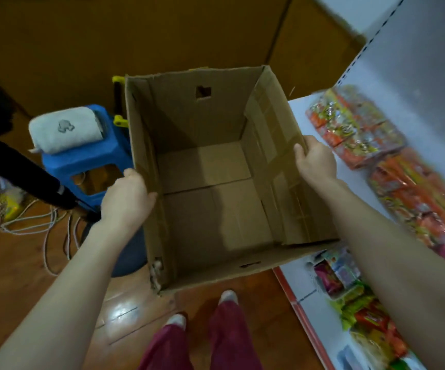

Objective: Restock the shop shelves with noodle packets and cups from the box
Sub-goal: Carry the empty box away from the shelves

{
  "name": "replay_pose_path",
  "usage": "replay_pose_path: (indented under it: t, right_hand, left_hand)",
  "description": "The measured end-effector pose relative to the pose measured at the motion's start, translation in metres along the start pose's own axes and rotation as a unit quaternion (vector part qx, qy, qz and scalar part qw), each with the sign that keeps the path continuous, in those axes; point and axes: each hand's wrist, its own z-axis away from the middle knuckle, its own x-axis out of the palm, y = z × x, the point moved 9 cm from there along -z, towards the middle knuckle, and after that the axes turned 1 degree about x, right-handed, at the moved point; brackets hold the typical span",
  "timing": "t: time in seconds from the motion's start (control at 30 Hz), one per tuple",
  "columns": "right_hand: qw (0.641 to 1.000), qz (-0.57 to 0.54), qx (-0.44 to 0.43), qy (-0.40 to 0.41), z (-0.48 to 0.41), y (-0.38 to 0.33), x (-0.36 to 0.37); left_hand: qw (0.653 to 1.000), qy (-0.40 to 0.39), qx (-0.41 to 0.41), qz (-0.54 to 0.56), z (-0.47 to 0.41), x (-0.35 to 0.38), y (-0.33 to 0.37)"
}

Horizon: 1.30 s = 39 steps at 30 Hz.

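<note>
The cardboard box (pixel 208 182) is in the middle, held between the left hand (pixel 128 198), which grips the rim of its left wall, and the right hand (pixel 314 161), which grips the rim of its right wall; the person's feet (pixel 202 308) are on the floor (pixel 16 276) just near of it. Left of the box a plastic stool (pixel 82 161) stands with a folded towel (pixel 66 132) on top, and loose cables (pixel 42 222) lie on the floor nearer and further left. To the right, noodle packets (pixel 357 129) lie on the upper shelf (pixel 309 116), with more packets (pixel 363 311) on the lower shelf (pixel 317 316) nearer.
</note>
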Motion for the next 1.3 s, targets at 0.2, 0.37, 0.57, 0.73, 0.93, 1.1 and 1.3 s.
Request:
replay_pose_path:
  t: [0.2, 0.37, 0.57, 0.73, 0.93, 1.1, 1.3]
  right_hand:
    - [0.997, 0.018, 0.058, 0.04, 0.042, -0.007, -0.058]
    - [0.994, 0.03, 0.093, 0.044, 0.081, -0.001, -0.084]
    - [0.99, 0.032, 0.129, 0.052, 0.13, 0.015, -0.109]
    - [0.984, 0.018, 0.166, 0.067, 0.188, 0.041, -0.131]
    - [0.971, -0.003, 0.222, 0.093, 0.272, 0.084, -0.154]
    - [0.963, -0.004, 0.249, 0.107, 0.345, 0.11, -0.162]
    - [0.93, 0.005, 0.341, 0.139, 0.429, 0.156, -0.168]
  left_hand:
    - [0.997, -0.012, 0.067, -0.026, 0.01, -0.053, 0.014]
    - [0.993, -0.004, 0.111, -0.047, 0.022, -0.079, 0.025]
    - [0.988, -0.003, 0.141, -0.06, 0.053, -0.093, 0.039]
    - [0.98, 0.028, 0.179, -0.08, 0.1, -0.102, 0.058]
    - [0.97, 0.03, 0.218, -0.102, 0.162, -0.094, 0.074]
    - [0.957, 0.01, 0.264, -0.122, 0.208, -0.077, 0.091]
    - [0.928, -0.02, 0.346, -0.137, 0.248, -0.044, 0.132]
